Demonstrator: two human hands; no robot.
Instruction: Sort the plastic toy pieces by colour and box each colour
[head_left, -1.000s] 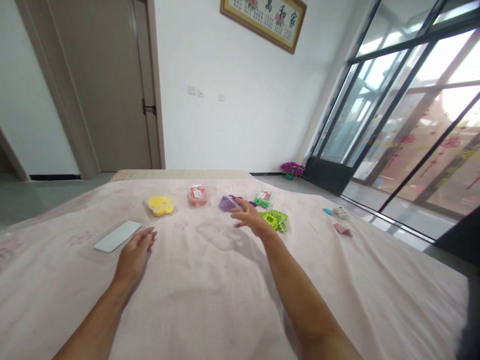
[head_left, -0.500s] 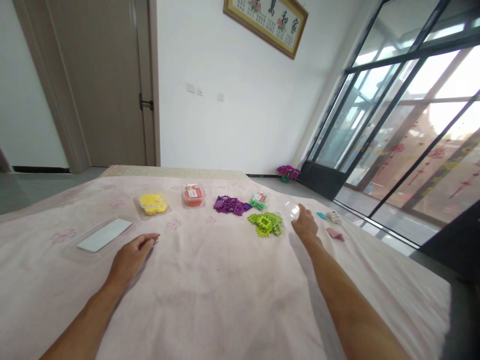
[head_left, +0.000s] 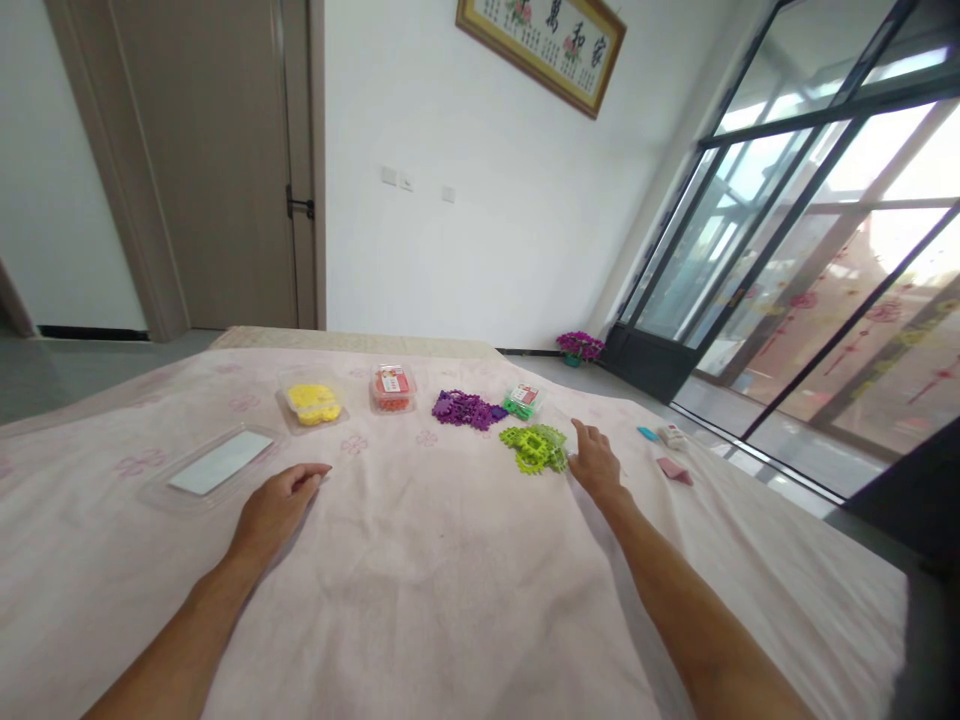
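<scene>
My right hand (head_left: 596, 462) is at the right edge of a pile of lime-green, gear-edged plastic pieces (head_left: 531, 449). Its fingers close on a clear plastic box (head_left: 556, 438), faintly visible over the pile's right side; its outline is hard to make out. On the cloth at the left rests my left hand (head_left: 279, 505), fingers curled together with nothing visible in them. A clear tray with a pale rectangular panel (head_left: 221, 462) lies beyond it to the left. Purple gear-edged pieces (head_left: 466, 409) are heaped behind the green ones.
Along the back stand clear boxes of yellow pieces (head_left: 313, 403), red pieces (head_left: 392, 388) and green pieces (head_left: 522, 401). To the right lie a folded pink paper (head_left: 675, 471), a small blue item (head_left: 647, 433) and a white item (head_left: 671, 436). A pale flowered cloth (head_left: 427, 580) covers the table.
My right hand has moved left and slightly nearer, bringing the clear box from beside the lime-green pile to over its right side. My left hand stays resting on the cloth.
</scene>
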